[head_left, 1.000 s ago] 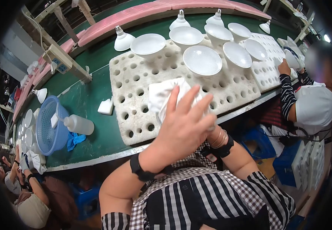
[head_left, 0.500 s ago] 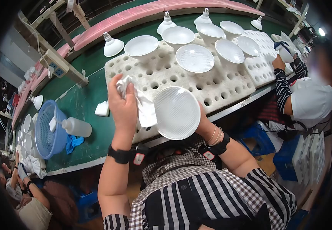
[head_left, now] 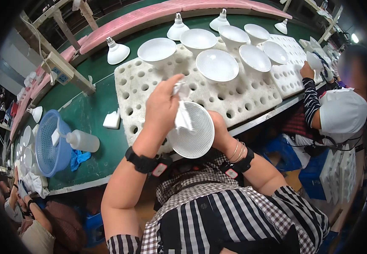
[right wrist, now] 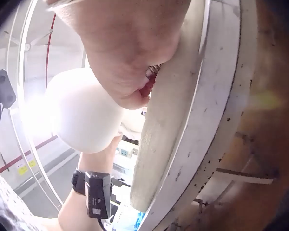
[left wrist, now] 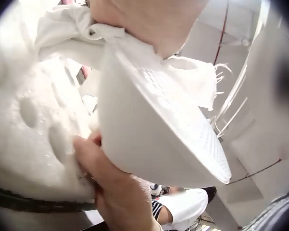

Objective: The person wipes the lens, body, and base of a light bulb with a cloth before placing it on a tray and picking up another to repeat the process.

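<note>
In the head view my left hand [head_left: 161, 108] holds a white cloth [head_left: 183, 116] against the ribbed face of a white reflector bulb [head_left: 198, 137]. My right hand [head_left: 220, 133] grips that bulb from behind, near its narrow end. The left wrist view shows the cloth [left wrist: 67, 29] draped over the bulb's rim, with the bulb's smooth cone [left wrist: 130, 115] tilted below it. Fingers of the right hand [left wrist: 120, 187] curl at the neck there. From the right wrist, a bit of the metal screw base [right wrist: 151, 71] shows beneath my right hand [right wrist: 130, 43].
A white foam board [head_left: 139, 99] with holes lies ahead, several reflector bulbs [head_left: 217, 65] standing face up in it. More bulbs [head_left: 118, 53] stand behind on the green table [head_left: 94, 95]. Leftward are a blue basket [head_left: 50, 158] and a squeeze bottle [head_left: 84, 141]. Another person [head_left: 342, 108] sits at right.
My left hand swung left with the cloth, uncovering the bulb's face, then came back right onto it. The bulb has tilted a little in my right hand.
</note>
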The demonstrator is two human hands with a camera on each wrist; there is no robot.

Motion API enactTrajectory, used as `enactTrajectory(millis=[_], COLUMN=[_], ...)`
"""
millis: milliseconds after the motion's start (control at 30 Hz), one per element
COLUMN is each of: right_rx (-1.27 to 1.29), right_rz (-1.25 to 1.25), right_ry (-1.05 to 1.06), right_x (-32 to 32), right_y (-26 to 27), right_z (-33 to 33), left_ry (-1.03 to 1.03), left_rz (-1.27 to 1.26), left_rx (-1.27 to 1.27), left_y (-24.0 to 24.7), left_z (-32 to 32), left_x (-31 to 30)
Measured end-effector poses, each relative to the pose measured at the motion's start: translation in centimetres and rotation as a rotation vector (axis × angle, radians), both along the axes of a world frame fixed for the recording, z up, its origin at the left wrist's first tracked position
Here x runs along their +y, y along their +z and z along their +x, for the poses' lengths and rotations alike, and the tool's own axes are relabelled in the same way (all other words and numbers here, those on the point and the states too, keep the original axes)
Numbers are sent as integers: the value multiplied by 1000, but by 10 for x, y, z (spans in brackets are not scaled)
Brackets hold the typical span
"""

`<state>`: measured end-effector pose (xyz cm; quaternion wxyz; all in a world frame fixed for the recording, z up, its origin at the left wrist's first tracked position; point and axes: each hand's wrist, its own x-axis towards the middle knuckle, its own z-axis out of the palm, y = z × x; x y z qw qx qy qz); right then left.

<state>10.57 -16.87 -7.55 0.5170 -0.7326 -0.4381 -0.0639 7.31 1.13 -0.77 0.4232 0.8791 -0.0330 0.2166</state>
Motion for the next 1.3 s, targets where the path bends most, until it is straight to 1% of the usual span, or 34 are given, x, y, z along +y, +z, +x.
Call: enactTrajectory(millis=[33, 67, 100, 133, 167, 200, 233, 267, 300, 333, 367, 400, 433, 500, 533, 567, 600, 633, 667, 700, 733, 800, 833, 900, 933, 967, 1000, 1067, 1100, 1133, 1167, 1200, 1267, 1300], right_rx=[12, 246, 472, 469, 718, 970, 890, 888, 608, 327, 329, 318, 303, 322, 337, 267, 933, 815, 696, 246, -55, 146, 178, 146, 117, 396, 394, 1047, 1083, 1077, 1024, 974, 995, 1023], right_rz=[0, 144, 288, 285, 358, 432, 389, 388, 229, 72, 73, -41, -155, -153, -152, -123, 237, 262, 289, 80, -17, -107, -53, -12, 23, 164, 170, 346, 415, 416, 455, 498, 508, 506], right_ry=[-1, 88, 178, 172, 139, 103, 140, 141, 128, 114, 115, 141, 167, 137, 115, 72, 264, 294, 316, 169, 28, 38, 39, 71, 79, 161, 140, 200, 244, 246, 191, 132, 133, 141], right_x=[1, 2, 3, 4, 7, 7, 2, -1, -4, -5, -6, -7, -7, -6, -4, -1, -6, -3, -2, -4, 5, -1, 0, 0, 0, -3, -5, -7, -8, -8, -7, -7, -10, -10], right_y=[-10, -25, -31, -34, -34, -34, -29, -13, 9, 21, 22, 22, 22, 22, 22, 18, 3, -4, -7, -3, -4, 11, 15, 9, 6, 3, -8, -34, -41, -46, -42, -39, -43, -41], right_z=[-2, -2, -1, 0, 0, -1, -2, -3, -5, -4, 0, 3, 6, 3, 2, 3, 1, -1, -1, 3, 6, 2, -1, 0, 1, -1, 0, 3, 3, 5, 6, 7, 15, 15], left_ry=[90, 179, 176, 249, 317, 310, 294, 275, 308, 313, 311, 306, 306, 170, -18, -139, -114, -159, -159, -151, -145, -1, -21, 143, 188, 278, 257, 245, 237, 165, 95, 93, 84, 55], left_rz=[38, 73, 68, 60, 53, 48, 367, 687, 704, 705, 464, 222, 220, -478, -216, -8, 343, 367, 368, 315, 260, 120, -53, -398, -413, -407, -405, -326, -324, -45, 237, 242, 104, 104], left_rx=[-73, -146, -142, -146, -150, -149, -40, 70, 179, 179, 161, 146, 149, -75, -166, -225, -173, -184, -186, -189, -194, -102, -130, 13, -55, -25, -21, 114, 110, 17, -78, -82, -11, 7], left_y=[-5, -11, -17, -24, -30, -37, -45, -49, -37, -38, -36, -36, -35, -8, 1, -3, 21, 20, 20, 21, 21, 16, 5, -35, -45, -61, -63, -66, -63, -59, -55, -54, -57, -59], left_z=[-6, -12, -16, -17, -19, -24, -33, -41, -47, -47, -48, -49, -53, -66, -69, -68, -76, -74, -67, -56, -46, -35, -27, -33, -38, -42, -49, -62, -66, -71, -73, -74, -79, -82], left_x=[7, 13, 20, 28, 34, 38, 41, 43, 33, 39, 46, 48, 45, 18, 7, -12, -32, -36, -34, -32, -30, -27, -19, 1, 9, 18, 21, 21, 18, 14, 12, 12, 16, 21])
